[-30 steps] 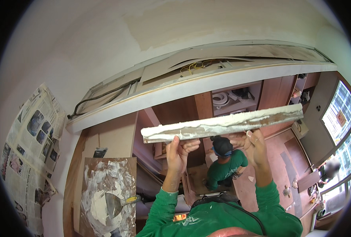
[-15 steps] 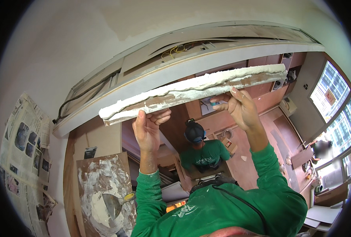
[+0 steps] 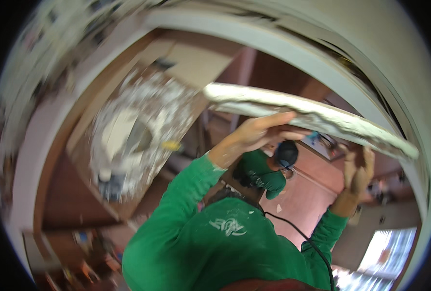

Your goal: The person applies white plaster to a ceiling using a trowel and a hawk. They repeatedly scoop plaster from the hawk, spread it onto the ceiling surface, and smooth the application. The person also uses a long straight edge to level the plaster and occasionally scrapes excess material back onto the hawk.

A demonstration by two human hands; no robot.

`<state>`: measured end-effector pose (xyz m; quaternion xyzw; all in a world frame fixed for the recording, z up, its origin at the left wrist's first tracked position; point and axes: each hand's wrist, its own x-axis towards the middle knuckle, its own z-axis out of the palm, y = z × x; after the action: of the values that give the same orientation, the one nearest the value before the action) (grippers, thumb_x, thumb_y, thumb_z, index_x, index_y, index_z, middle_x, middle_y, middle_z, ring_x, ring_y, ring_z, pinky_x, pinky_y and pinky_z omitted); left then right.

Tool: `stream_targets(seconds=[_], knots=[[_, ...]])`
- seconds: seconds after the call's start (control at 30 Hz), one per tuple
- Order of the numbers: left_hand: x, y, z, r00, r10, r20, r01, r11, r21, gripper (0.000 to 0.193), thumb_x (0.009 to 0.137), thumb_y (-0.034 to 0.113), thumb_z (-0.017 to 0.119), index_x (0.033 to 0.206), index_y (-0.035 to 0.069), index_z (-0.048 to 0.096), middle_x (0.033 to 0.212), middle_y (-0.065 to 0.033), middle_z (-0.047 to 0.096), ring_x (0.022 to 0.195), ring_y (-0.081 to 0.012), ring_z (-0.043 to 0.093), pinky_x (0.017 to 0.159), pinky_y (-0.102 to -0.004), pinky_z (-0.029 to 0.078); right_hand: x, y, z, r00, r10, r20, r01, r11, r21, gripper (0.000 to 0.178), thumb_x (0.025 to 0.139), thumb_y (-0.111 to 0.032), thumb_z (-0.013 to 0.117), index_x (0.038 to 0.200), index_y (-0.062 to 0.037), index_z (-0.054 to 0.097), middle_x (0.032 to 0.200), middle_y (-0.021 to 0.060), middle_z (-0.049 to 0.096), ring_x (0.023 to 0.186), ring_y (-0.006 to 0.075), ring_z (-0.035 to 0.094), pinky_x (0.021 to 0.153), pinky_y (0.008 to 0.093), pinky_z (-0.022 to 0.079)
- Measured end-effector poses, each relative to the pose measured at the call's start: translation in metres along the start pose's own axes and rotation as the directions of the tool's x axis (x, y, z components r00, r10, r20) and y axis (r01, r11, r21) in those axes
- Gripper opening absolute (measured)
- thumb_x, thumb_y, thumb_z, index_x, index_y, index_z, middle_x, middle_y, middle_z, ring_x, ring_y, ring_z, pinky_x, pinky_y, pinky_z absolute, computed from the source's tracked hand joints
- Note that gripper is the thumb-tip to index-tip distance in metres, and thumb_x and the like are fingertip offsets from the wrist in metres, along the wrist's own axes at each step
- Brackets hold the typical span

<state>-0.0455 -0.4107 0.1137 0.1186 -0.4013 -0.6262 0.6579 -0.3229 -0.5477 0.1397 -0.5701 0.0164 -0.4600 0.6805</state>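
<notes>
A person's left hand [image 3: 260, 133] and right hand [image 3: 358, 172] grasp the lower edge of a white-coated strip [image 3: 317, 107], which extends beyond both, slanting down rightward.

We wear a green long-sleeved shirt [image 3: 244, 257], white logo [image 3: 227, 226] on its front, black cord [image 3: 317, 250] along its right side.

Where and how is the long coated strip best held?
Hold the long strip by its lower edge, coming from below in the picture, at two spaced points: thick white compound runs along the upper edge, and such length probably needs spread support.
</notes>
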Motion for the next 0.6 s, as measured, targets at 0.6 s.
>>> stream_targets(seconds=[0.6], knots=[[-0.129,0.040,0.035,0.552,0.747,-0.369,-0.649,0.663,0.373,0.047,0.103,0.029,0.042,0.134,-0.006,0.046,0.128,-0.0233,0.058,0.115,-0.0379,0.061,0.094,-0.0436,0.053,0.022,0.289,0.239,0.522,0.602,0.604,0.387,0.464,-0.797,0.039,0.089,-0.020,0.058,0.121,0.0022,0.054,0.107,0.0173,0.060,0.101,0.0319,0.062,0.086,0.0400,0.052]])
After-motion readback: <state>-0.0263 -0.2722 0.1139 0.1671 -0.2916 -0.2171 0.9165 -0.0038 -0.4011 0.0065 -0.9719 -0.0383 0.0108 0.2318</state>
